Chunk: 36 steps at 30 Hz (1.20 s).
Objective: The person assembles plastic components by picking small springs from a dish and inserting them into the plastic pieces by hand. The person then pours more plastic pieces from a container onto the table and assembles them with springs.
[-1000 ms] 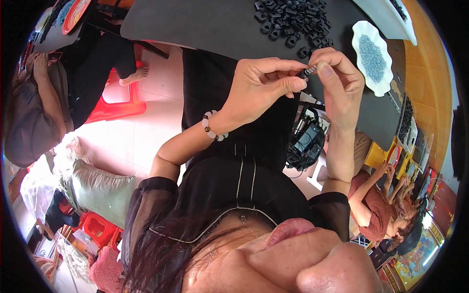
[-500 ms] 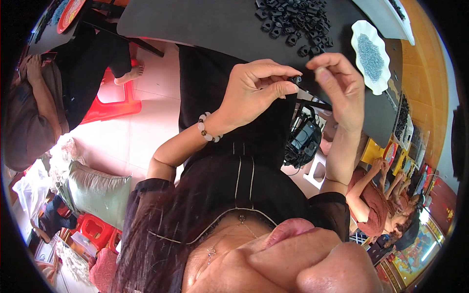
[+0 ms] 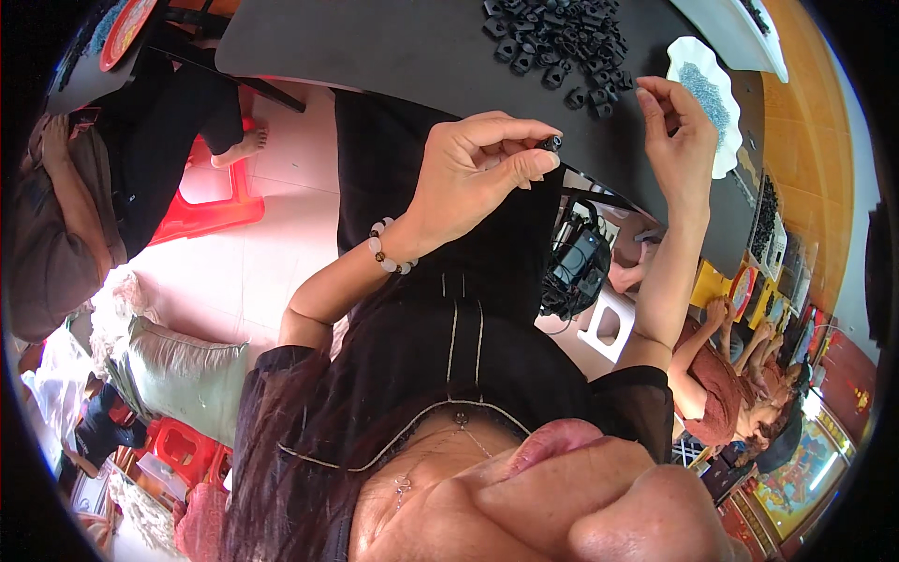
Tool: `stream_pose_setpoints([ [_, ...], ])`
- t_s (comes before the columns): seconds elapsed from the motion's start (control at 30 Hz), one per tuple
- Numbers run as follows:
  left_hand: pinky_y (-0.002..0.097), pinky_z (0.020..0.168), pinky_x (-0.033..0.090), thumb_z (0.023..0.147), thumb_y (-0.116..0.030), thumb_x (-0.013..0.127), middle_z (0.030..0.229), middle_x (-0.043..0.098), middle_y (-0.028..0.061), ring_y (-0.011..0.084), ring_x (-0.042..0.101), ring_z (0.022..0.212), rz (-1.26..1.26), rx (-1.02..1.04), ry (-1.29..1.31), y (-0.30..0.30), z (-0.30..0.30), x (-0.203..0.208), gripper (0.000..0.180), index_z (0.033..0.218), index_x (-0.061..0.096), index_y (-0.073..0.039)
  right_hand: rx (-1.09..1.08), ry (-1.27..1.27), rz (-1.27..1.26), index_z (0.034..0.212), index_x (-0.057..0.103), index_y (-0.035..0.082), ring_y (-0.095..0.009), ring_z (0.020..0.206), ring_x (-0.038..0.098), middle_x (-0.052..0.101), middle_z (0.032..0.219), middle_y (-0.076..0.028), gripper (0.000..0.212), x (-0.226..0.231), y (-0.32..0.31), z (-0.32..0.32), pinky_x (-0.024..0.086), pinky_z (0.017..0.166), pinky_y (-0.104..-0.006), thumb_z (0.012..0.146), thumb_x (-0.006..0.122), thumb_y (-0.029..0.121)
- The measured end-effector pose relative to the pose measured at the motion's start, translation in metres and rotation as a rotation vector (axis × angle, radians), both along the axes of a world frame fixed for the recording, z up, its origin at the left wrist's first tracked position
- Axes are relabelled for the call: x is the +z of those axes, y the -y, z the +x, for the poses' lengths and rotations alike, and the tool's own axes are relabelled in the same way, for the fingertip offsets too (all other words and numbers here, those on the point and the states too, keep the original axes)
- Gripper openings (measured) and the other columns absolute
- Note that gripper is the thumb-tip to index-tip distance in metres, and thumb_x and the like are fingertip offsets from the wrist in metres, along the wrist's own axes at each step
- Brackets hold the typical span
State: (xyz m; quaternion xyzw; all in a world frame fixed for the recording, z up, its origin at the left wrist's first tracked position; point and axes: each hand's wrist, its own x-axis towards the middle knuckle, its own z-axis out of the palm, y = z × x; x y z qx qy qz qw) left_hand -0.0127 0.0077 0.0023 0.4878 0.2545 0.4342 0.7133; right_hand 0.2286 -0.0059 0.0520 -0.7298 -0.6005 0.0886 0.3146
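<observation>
Between thumb and index finger, my left hand [image 3: 492, 169] pinches a small black plastic part [image 3: 551, 143] just off the table's near edge. My right hand [image 3: 681, 136] is raised beside a white wavy-edged dish [image 3: 729, 159], hiding some of its left rim. Its thumb and index tips are close together; anything between them is too small to make out. In the dish lies a heap of tiny blue-grey pieces [image 3: 702, 94]. A pile of similar black plastic parts [image 3: 567, 47] is spread on the dark table [image 3: 375, 47], beyond my hands.
A white tray [image 3: 735, 33] stands at the far right. Below the table edge hangs a black device with cables [image 3: 573, 262]. Another person [image 3: 84, 187] sits at the left near a red stool [image 3: 211, 220]; more people [image 3: 730, 375] work at the right.
My right hand has moved away from my left hand, rightward toward the white dish. My left hand keeps its pinch on the black part and has shifted slightly left.
</observation>
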Motion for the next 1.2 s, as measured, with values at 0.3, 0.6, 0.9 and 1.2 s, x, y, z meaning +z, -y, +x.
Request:
stream_pose_setpoints([
  [0.3, 0.0203, 0.063, 0.052, 0.085, -0.006, 0.073, 0.084, 0.066, 0.0052, 0.0075, 0.062, 0.07, 0.002, 0.004, -0.015, 0.002, -0.004, 0.0, 0.023, 0.106, 0.07, 0.002, 0.306, 0.144, 0.054, 0.097, 0.072, 0.009, -0.027, 0.08, 0.062, 0.066, 0.088, -0.009, 0.013, 0.001, -0.026, -0.038, 0.05, 0.068, -0.0337, 0.084, 0.069, 0.011],
  [0.6, 0.0204, 0.062, 0.052, 0.088, -0.01, 0.071, 0.091, 0.068, 0.0068, 0.0085, 0.063, 0.074, 0.006, -0.014, -0.006, 0.001, -0.012, -0.004, 0.024, 0.108, 0.07, 0.001, 0.33, 0.158, -0.024, 0.1, 0.07, 0.008, -0.026, 0.078, 0.064, 0.067, 0.085, -0.009, 0.018, -0.003, -0.042, -0.046, 0.05, 0.07, -0.0353, 0.082, 0.069, 0.01],
  [0.9, 0.0204, 0.063, 0.053, 0.088, -0.011, 0.071, 0.089, 0.069, 0.0066, 0.0084, 0.064, 0.073, 0.015, -0.018, 0.0, 0.001, -0.014, -0.003, 0.024, 0.108, 0.07, 0.001, 0.298, -0.175, 0.062, 0.107, 0.07, 0.007, -0.006, 0.072, 0.056, 0.067, 0.084, -0.001, 0.021, -0.003, -0.032, -0.042, 0.046, 0.065, -0.0214, 0.086, 0.069, 0.008],
  [1.2, 0.0201, 0.063, 0.053, 0.087, -0.012, 0.072, 0.087, 0.069, 0.0054, 0.0075, 0.063, 0.072, 0.056, -0.016, -0.032, 0.004, -0.016, 0.003, 0.024, 0.107, 0.07, 0.001, 0.286, -0.819, -0.122, 0.104, 0.068, -0.004, -0.008, 0.07, 0.061, 0.07, 0.084, -0.008, 0.017, 0.016, 0.013, -0.052, 0.049, 0.066, -0.02, 0.09, 0.065, 0.005],
])
